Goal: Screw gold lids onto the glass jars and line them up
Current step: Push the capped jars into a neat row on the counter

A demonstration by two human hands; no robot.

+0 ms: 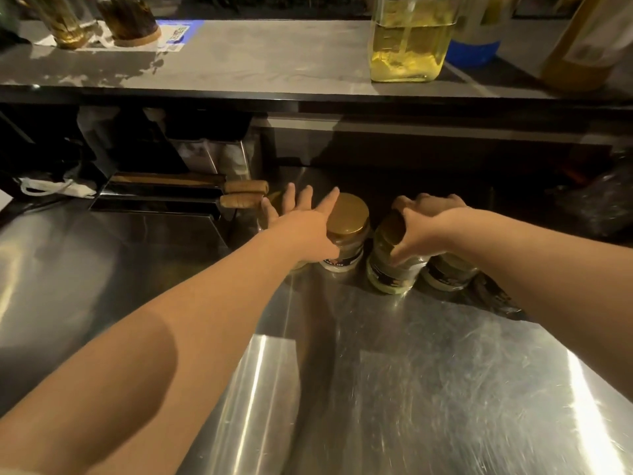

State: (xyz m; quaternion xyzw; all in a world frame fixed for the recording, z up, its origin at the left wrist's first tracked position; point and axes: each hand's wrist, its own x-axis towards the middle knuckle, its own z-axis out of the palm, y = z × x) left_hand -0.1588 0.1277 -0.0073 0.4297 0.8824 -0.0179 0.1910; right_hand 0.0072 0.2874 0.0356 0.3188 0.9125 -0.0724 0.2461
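Observation:
Several glass jars stand in a row at the back of the steel counter [428, 389]. One jar [346, 252] with a gold lid [347, 214] is plainly seen in the middle. My left hand [301, 224] hovers with fingers spread, reaching over a jar on the left whose gold lid [275, 198] peeks out behind the fingers; my palm covers most of that jar. My right hand [424, 228] is closed over the top of the jar [390, 269] to the right, gripping its lid. Another jar [448, 272] stands partly hidden under my right wrist.
Two wooden-handled tools [243, 193] lie on a dark tray to the left of the jars. A raised shelf [257, 63] above holds a large jar of yellow liquid [407, 39], a blue-based bottle [476, 46] and dark jars at the left. A dark bag [596, 204] sits at right.

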